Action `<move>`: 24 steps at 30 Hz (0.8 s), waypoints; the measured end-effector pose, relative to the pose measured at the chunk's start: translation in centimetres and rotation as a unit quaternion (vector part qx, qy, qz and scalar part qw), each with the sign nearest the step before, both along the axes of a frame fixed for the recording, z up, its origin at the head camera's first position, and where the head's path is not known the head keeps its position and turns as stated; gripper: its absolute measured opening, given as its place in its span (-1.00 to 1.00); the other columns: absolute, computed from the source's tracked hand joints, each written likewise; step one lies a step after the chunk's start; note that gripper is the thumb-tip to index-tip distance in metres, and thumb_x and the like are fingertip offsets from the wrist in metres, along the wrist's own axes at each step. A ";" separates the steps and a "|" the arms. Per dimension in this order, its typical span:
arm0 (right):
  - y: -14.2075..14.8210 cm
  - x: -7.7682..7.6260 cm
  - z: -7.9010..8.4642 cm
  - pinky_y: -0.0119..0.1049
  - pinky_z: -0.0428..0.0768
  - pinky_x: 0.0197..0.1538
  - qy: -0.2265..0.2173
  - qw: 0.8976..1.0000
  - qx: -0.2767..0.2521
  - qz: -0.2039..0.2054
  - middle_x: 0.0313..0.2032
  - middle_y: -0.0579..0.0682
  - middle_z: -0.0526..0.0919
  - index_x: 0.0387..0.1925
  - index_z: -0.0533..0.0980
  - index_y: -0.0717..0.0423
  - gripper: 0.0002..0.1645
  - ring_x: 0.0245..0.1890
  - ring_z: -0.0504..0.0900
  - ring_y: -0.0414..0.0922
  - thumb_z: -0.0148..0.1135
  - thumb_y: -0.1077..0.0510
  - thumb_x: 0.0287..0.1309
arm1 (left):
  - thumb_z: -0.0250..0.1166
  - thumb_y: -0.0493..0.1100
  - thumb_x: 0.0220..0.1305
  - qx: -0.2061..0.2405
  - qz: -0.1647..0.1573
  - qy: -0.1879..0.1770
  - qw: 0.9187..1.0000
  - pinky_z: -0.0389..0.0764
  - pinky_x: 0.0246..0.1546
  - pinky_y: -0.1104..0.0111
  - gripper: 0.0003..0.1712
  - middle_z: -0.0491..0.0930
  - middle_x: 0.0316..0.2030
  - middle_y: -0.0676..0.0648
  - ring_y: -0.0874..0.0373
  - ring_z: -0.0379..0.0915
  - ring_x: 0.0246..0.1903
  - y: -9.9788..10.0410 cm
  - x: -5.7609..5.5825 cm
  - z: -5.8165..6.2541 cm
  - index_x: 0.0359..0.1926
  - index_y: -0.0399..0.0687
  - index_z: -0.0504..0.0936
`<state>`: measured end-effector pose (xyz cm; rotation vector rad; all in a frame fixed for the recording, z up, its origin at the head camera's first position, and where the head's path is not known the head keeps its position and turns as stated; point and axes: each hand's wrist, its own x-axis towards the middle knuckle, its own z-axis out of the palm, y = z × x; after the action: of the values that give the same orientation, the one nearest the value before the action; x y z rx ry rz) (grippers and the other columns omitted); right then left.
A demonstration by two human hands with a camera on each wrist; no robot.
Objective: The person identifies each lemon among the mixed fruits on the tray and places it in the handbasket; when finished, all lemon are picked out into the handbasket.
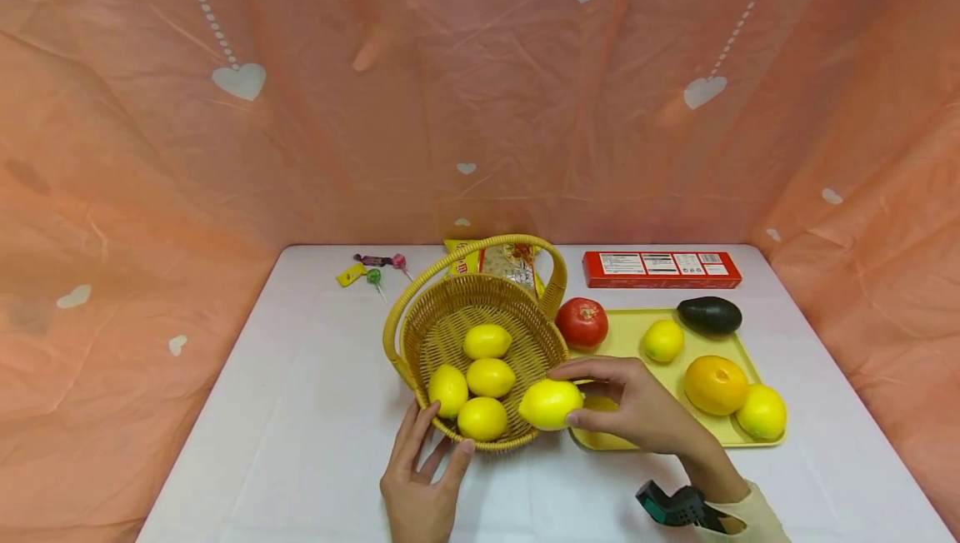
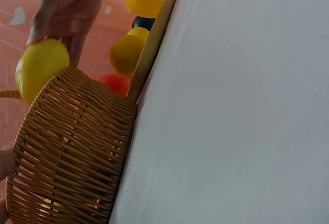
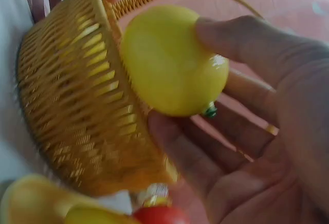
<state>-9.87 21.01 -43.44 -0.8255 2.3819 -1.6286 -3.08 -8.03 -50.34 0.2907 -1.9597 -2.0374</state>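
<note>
Pink-orange cloth with white hearts hangs behind and on both sides of the white table, whose white cover stretches from the basket to the left edge. On the right lies the yellow tray, carrying a dark avocado, an orange fruit and two yellow fruits; its left edge is just beside the wicker basket.

Left hand is at the basket's near left side, thumb and fingers spread apart, their tips touching the rim. Right hand reaches over the near left part of the tray, with thumb and fingers pinching the held lemon. This lemon is at the near right rim, outside the arch of the handle, which leans over the left and far side.

Only the head view shows clearly the four lemons lying inside. Left wrist view gives instead the woven outer wall and the held lemon at the rim. Right wrist view shows the palm and the small green stem end of the held lemon.
</note>
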 end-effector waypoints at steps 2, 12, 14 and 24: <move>-1.0 -0.4 0.1 -0.28 0.81 0.24 0.022 0.999 0.019 0.013 0.23 0.06 0.79 0.28 0.71 0.01 -0.50 0.23 0.74 -0.19 0.56 0.22 0.34 | 0.65 -0.35 0.21 0.002 -0.001 -0.001 1.000 0.77 0.18 0.36 -0.33 0.37 0.57 -0.28 0.43 0.48 0.35 0.0 0.0 0.0 0.35 -0.06 0.72; -6.3 -1.7 0.3 -0.20 0.84 0.13 0.069 0.990 0.110 0.048 0.12 -0.12 0.83 0.18 0.74 -0.04 -0.55 0.08 0.73 -0.22 0.60 0.13 0.28 | 0.65 -0.36 0.22 0.008 0.000 0.003 1.000 0.77 0.18 0.38 -0.33 0.35 0.57 -0.32 0.39 0.48 0.36 0.0 -0.1 0.2 0.36 -0.11 0.71; -7.3 -1.8 0.2 -0.19 0.80 0.22 0.076 0.988 0.126 0.049 0.12 -0.18 0.83 0.19 0.74 -0.08 -0.54 0.12 0.72 -0.24 0.61 0.10 0.27 | 0.65 -0.36 0.22 0.006 0.000 -0.001 1.000 0.78 0.18 0.36 -0.33 0.36 0.57 -0.31 0.34 0.49 0.36 0.0 0.0 0.2 0.36 -0.10 0.72; -8.8 -1.9 0.3 -0.19 0.73 0.36 0.084 0.989 0.113 0.053 0.17 -0.15 0.82 0.23 0.74 -0.03 -0.50 0.22 0.75 -0.18 0.62 0.06 0.28 | 0.66 -0.36 0.20 -0.012 0.003 -0.022 1.000 0.78 0.18 0.33 -0.30 0.38 0.58 -0.21 -0.04 0.49 0.42 -0.1 -0.1 0.2 0.36 -0.04 0.72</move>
<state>-11.79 12.21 -43.17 -1.0608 2.5250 -1.2654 -3.21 -8.12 -50.16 0.3368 -2.0054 -2.0192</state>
